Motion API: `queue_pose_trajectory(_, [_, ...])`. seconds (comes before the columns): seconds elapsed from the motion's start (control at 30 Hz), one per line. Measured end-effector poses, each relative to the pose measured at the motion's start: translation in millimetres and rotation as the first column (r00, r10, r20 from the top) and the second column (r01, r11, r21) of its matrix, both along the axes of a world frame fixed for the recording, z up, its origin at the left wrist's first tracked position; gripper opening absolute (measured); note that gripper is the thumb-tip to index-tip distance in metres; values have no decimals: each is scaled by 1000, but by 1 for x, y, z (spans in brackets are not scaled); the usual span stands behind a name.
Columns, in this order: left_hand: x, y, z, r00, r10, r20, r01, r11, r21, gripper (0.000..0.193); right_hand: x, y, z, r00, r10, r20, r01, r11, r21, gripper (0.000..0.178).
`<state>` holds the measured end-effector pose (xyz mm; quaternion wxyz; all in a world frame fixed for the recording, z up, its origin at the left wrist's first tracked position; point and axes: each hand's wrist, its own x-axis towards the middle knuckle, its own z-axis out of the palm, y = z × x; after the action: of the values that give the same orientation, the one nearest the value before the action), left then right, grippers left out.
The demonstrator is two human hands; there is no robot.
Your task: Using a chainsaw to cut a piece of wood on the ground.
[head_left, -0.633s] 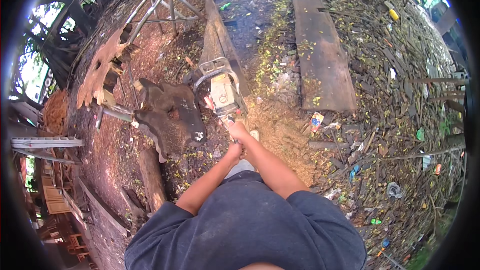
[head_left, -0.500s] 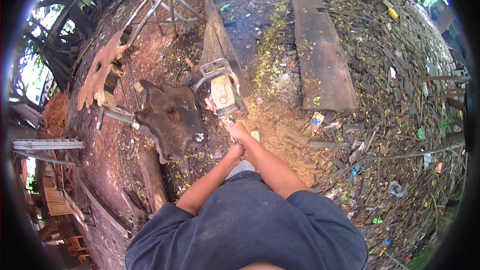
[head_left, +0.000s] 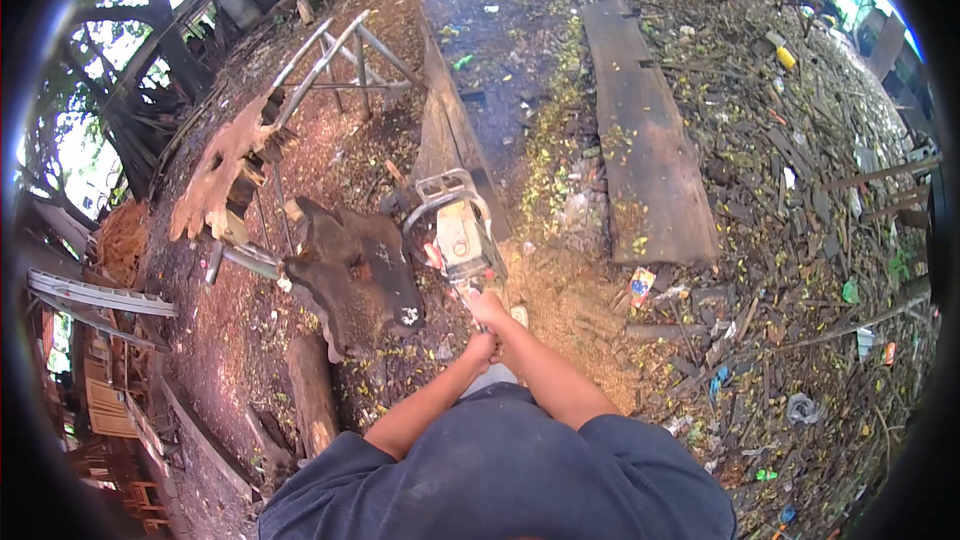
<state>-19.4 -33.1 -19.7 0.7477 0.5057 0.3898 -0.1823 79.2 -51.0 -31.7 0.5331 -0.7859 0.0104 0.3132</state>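
A chainsaw with a pale dusty body and a curved front handle is in front of me, its rear end toward me. My right hand is closed around its rear handle. Just behind, my left hand is closed too, close against my right wrist; whether it grips the handle's end is hidden. Beyond the saw body stretches a long wooden plank, narrowing into the distance. I cannot make out the saw's bar against it. Sawdust covers the ground to the right of my hands.
Left of the saw lies a dark, irregular wood slab, with a log nearer me. A metal frame stands beyond, by a jagged wood piece. To the right, a wide board lies among wood scraps and litter.
The whole view has shifted, so the ground and saw appear lower and slightly farther right. Both hands keep their place at the chainsaw's rear.
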Motion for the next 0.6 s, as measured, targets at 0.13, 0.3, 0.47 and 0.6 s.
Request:
queue_pose_trajectory(0.13, [-4,-4,10,1000,9,-11,-9,1000,1,19,-5,-4,11,998,1,-58,1,999,32,52])
queue_pose_trajectory(0.3, [-6,-7,17,1000,20,1,-20,998,-67,12,-6,-5,-3,999,-26,-22,28,996,82,50])
queue_pose_trajectory(0.47, [-10,-7,7,1000,27,13,-27,999,-47,12,-11,-10,12,996,2,-91,8,994,107,49])
queue_pose_trajectory(0.6, [-11,-9,5,999,44,11,-43,997,-60,13,-13,-14,10,991,-3,-136,22,990,137,50])
